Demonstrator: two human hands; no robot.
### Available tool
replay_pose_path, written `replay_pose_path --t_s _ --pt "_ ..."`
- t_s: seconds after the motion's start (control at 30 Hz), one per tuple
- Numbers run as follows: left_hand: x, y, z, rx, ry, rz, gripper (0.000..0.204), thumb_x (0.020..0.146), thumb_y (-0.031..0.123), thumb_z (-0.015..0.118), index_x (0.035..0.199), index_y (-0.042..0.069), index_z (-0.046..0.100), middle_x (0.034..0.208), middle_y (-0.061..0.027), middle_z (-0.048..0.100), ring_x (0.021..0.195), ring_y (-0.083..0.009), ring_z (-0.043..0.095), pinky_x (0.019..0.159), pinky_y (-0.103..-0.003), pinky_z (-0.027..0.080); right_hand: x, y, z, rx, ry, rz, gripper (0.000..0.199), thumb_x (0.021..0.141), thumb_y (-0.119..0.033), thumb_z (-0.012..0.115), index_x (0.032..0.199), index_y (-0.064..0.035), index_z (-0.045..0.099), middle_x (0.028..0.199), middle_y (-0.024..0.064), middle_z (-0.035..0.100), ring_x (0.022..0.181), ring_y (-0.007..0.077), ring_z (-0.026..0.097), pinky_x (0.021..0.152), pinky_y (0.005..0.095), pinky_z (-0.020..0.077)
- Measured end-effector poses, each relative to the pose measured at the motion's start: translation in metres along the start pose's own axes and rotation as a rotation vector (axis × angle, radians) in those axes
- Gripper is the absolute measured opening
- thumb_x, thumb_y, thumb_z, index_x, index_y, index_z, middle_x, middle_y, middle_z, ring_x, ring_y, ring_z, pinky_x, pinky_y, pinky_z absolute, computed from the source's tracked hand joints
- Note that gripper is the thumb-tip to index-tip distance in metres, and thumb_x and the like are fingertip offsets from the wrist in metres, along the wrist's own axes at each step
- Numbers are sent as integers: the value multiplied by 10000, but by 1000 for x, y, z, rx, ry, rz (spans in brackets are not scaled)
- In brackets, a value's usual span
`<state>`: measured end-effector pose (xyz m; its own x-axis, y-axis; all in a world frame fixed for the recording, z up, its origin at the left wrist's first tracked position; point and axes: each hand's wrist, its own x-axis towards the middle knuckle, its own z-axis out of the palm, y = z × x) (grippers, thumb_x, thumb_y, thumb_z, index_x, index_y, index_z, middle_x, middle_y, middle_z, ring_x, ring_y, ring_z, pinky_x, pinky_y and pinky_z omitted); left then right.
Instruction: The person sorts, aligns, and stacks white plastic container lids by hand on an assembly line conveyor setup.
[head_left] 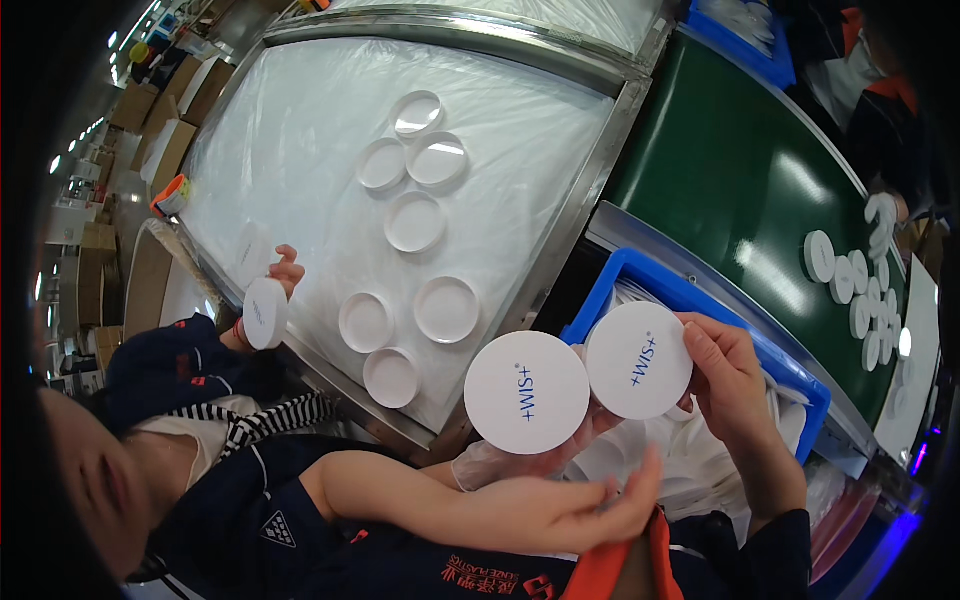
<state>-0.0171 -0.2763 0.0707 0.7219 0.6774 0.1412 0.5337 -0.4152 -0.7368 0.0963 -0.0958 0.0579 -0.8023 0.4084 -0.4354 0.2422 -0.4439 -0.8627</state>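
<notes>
My right hand (730, 375), bare, pinches a round white lid (640, 362) with blue print at its right edge, thumb on top. Beside it is a second printed white lid (527, 393). My left hand (535, 460), in a thin see-through glove, grips that one from below. Another person's forearm crosses in front and hides part of my left hand and wrist. That person's bare right hand (605, 515) is stretched out with fingers extended just below the lids. Their other hand (288, 270) holds a similar white lid (265, 314) at the left.
On the plastic-covered table (290, 130) lie several shallow white lids (415, 222), open side up. A blue crate (815, 420) below my hands contains white pieces and plastic film. Beyond runs a green conveyor belt (690, 150) bearing more lids (820, 257); a gloved hand (882, 220) is there.
</notes>
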Motion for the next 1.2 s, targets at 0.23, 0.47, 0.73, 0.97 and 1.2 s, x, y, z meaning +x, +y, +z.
replay_pose_path --t_s 0.23,0.47,0.73,0.97,1.2 --pt "9 -24 10 -33 -62 1 366 695 -23 473 1061 -13 458 1070 -93 436 1060 -216 503 708 -242 404 -3 0 4 21 -3 10 316 917 -210 453 1080 44 548 742 45 574 503 65 484 442 187 395" --pt "13 -27 11 65 -232 90 434 686 -39 474 1117 -5 450 1088 -84 383 1029 -247 500 825 -271 439 -5 -2 3 41 -14 17 301 914 -211 472 1062 34 565 726 35 578 500 50 481 428 176 387" --pt "16 -21 12 -59 -228 18 373 688 -42 540 1049 34 488 1087 -15 393 1041 -214 487 894 -245 426 -7 -5 3 -12 -26 -15 303 909 -204 483 1098 22 553 721 25 576 500 38 465 432 166 383" --pt "16 -15 9 68 -250 37 445 681 -92 403 1118 -20 441 1110 -97 411 1066 -209 476 841 -250 427 -11 -2 11 -72 -100 -92 397 832 -102 583 1196 5 462 949 47 582 795 71 558 652 199 464" --pt "-19 1 -2 186 442 194 179 865 176 445 980 55 512 954 -70 477 842 -177 514 615 -200 487 -15 -2 14 -374 -141 -264 517 757 -92 644 1217 -6 427 1012 100 570 899 150 569 748 263 496"
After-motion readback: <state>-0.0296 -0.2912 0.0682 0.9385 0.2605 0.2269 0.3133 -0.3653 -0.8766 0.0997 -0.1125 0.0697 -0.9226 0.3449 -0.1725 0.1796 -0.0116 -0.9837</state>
